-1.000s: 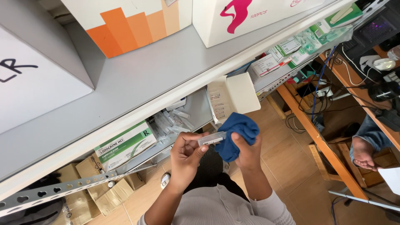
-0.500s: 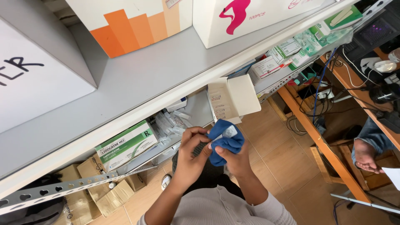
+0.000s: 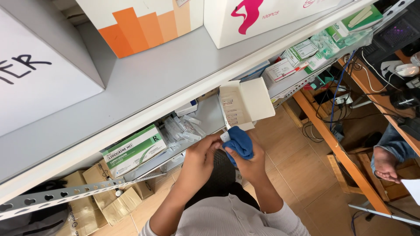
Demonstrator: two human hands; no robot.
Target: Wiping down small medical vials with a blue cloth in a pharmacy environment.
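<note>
Right hand [image 3: 249, 164] closed around blue cloth [image 3: 238, 143]. Left hand [image 3: 202, 153] pinches a small clear item [image 3: 225, 136] against the cloth; item too small to identify. Just above both hands: open white box [image 3: 245, 104] holding small vials, on shelf [image 3: 210, 114].

Medical stockroom: metal shelves [image 3: 144, 83] of medicine boxes [image 3: 133, 149], cartons [image 3: 109, 203].

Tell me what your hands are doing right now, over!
Left hand pinching a small clear item. Right hand gripping the blue cloth against it. Open white box on the shelf edge just above. Nothing in the way.
</note>
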